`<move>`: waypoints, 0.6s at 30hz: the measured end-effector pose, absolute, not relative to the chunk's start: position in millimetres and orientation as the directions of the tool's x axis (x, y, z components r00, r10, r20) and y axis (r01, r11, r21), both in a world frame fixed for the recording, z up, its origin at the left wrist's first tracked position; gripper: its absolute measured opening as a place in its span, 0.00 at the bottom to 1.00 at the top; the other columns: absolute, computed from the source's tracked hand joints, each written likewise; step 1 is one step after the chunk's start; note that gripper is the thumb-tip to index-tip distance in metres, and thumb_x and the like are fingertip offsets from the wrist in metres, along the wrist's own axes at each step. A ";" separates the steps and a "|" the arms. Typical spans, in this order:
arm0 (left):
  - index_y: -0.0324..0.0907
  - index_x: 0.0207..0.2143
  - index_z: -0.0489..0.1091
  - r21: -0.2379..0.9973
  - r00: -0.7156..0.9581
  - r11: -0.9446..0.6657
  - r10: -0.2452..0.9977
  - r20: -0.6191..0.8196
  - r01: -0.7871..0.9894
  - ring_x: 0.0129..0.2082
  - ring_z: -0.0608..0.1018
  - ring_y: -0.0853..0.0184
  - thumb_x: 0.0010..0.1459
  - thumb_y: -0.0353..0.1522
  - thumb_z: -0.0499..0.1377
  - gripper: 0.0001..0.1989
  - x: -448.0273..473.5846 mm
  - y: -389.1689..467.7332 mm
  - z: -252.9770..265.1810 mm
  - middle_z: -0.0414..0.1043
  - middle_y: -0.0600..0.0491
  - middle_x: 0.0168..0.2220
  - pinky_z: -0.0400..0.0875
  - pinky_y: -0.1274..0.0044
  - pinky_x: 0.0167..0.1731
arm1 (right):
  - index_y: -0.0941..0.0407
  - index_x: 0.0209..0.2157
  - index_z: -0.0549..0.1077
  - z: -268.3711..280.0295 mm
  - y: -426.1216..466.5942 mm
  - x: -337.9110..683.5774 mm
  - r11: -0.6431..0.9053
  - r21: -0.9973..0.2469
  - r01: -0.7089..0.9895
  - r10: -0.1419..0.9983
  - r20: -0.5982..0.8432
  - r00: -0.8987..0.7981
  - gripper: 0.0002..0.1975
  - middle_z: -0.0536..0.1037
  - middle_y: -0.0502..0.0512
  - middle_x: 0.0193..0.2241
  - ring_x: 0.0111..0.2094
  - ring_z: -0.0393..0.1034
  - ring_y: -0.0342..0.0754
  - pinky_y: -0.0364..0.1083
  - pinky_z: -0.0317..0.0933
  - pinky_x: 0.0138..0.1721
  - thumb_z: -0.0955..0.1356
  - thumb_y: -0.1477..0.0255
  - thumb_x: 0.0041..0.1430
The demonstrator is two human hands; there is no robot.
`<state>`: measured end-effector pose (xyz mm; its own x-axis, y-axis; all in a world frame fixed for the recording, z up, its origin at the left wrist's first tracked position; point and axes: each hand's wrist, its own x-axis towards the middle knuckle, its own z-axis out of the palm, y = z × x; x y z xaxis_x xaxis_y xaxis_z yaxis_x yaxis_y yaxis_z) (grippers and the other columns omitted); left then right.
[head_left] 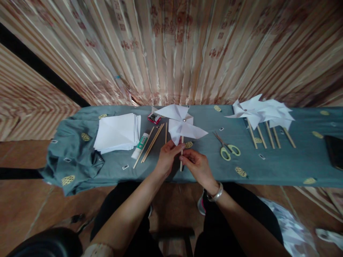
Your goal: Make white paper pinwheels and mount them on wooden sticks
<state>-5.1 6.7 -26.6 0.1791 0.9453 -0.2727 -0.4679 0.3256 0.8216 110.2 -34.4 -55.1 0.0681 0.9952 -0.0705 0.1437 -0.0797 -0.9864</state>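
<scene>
A white paper pinwheel (pixel 177 123) with a pin at its centre stands out in front of me, its wooden stick (pixel 182 153) pointing down towards me. My left hand (pixel 166 157) closes on the upper part of that stick, just under the paper blades. Lower down, my right hand (pixel 197 162) pinches the same stick between thumb and fingers. Left of my left hand lie several loose wooden sticks (pixel 152 142) and a green and white glue stick (pixel 140 145). Scissors (pixel 227 146) with pale green handles rest to the right of my right hand.
A stack of white paper (pixel 116 132) lies at the left, with a small red pack of pins (pixel 154 117) behind the glue stick. Several finished pinwheels (pixel 262 110) are piled at the right. A dark object (pixel 333 151) sits at the right edge of the green cloth (pixel 211 167). Curtains (pixel 171 53) hang behind.
</scene>
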 end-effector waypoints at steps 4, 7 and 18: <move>0.38 0.31 0.76 0.824 0.187 0.368 0.930 -0.317 -0.431 0.32 0.76 0.69 0.37 0.31 0.71 0.16 -2.0 1.8 -31.7 0.77 0.53 0.30 0.68 0.77 0.39 | 0.54 0.36 0.77 -50.0 -31.3 116.5 -0.056 -0.975 0.216 0.994 -0.035 0.102 0.10 0.80 0.53 0.31 0.32 0.73 0.49 0.47 0.66 0.36 0.68 0.64 0.55; 0.38 0.32 0.77 0.804 0.191 0.394 0.919 -0.344 -0.446 0.33 0.77 0.68 0.36 0.31 0.72 0.17 -0.8 -0.1 -34.2 0.78 0.52 0.31 0.68 0.75 0.41 | 0.54 0.36 0.77 -47.0 -30.4 119.0 -0.046 -0.965 0.258 0.992 -0.014 0.125 0.09 0.80 0.53 0.31 0.33 0.73 0.50 0.48 0.66 0.38 0.68 0.65 0.56; 0.38 0.31 0.79 0.825 0.213 0.395 0.918 -0.335 -0.403 0.32 0.77 0.67 0.36 0.31 0.72 0.15 -1.1 -0.8 -35.2 0.80 0.50 0.31 0.68 0.74 0.40 | 0.53 0.40 0.77 -44.3 -29.2 121.2 0.008 -0.968 0.253 0.994 0.036 0.106 0.10 0.81 0.53 0.37 0.39 0.74 0.50 0.48 0.65 0.43 0.66 0.68 0.58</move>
<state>-1.1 -0.8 -35.2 0.2134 0.9178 -0.3349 -0.4033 0.3950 0.8254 121.2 -29.2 -44.3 0.1064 0.9937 0.0364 0.2527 0.0084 -0.9675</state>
